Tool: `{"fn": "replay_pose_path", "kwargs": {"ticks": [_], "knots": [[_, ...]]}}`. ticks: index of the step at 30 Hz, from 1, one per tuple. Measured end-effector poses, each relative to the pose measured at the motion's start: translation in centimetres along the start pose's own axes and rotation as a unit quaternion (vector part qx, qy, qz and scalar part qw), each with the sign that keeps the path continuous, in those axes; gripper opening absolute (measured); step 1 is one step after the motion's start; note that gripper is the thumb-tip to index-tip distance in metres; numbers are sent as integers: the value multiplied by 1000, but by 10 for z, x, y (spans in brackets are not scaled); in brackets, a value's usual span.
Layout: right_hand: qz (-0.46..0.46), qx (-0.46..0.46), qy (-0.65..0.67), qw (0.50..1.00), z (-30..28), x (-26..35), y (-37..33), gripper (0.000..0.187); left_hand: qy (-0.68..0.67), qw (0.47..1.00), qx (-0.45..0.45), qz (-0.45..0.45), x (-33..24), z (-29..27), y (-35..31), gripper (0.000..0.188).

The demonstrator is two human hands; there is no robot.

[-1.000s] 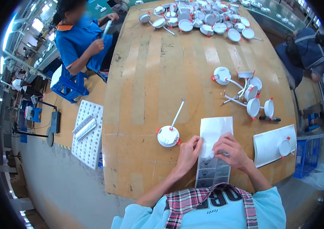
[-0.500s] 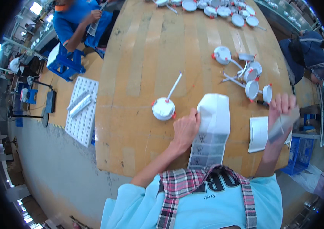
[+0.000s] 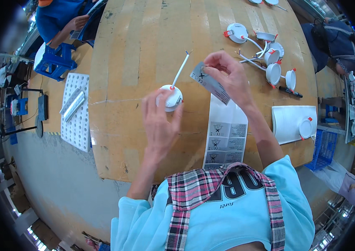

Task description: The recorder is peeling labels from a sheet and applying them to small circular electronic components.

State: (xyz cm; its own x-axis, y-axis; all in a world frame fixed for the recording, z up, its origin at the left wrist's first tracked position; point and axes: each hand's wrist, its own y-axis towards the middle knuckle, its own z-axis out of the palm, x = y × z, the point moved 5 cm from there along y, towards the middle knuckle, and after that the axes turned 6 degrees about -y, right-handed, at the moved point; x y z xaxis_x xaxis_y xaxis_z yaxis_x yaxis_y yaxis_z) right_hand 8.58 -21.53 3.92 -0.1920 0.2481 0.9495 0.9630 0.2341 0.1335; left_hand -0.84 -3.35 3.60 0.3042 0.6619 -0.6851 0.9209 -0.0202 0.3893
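My right hand (image 3: 229, 77) pinches a grey printed sticker label (image 3: 211, 83) by its upper edge, above the table. Left of it, a round white downlight (image 3: 173, 99) lies on the table, its white cable (image 3: 180, 69) pointing away from me. My left hand (image 3: 160, 121), slightly blurred, reaches over the downlight's near left side with fingers spread; whether they touch it I cannot tell. Before my chest lies a long label sheet (image 3: 226, 134), its far part bare backing and its near part still carrying printed grey labels.
Several downlights (image 3: 273, 73) sit in a cluster at the right, with a black marker (image 3: 290, 92) beside them. Another downlight (image 3: 305, 129) rests on a white pad (image 3: 284, 125). A perforated white tray (image 3: 75, 129) stands left of the table. A co-worker (image 3: 60, 21) sits at far left.
My right hand has carried the label from the right side to the middle, near the downlight. My left hand has let go of the label sheet and moved left to the downlight. The view has shifted.
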Motion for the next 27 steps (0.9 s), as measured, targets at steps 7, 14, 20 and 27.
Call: {"fn": "replay_pose_path", "kwargs": {"ticks": [7,14,20,27], "knots": [[-14,39,-20,999,8,-5,9,22,37,994,80,-71,12,1,-19,50],[-75,167,-58,981,31,32,16,29,-195,970,30,-144,4,-6,19,46],[-120,96,-101,983,30,37,18,38,-473,824,0,-312,25,14,15,20],[75,139,20,987,23,3,-12,33,-547,767,-88,-324,34,17,-3,22]]}}
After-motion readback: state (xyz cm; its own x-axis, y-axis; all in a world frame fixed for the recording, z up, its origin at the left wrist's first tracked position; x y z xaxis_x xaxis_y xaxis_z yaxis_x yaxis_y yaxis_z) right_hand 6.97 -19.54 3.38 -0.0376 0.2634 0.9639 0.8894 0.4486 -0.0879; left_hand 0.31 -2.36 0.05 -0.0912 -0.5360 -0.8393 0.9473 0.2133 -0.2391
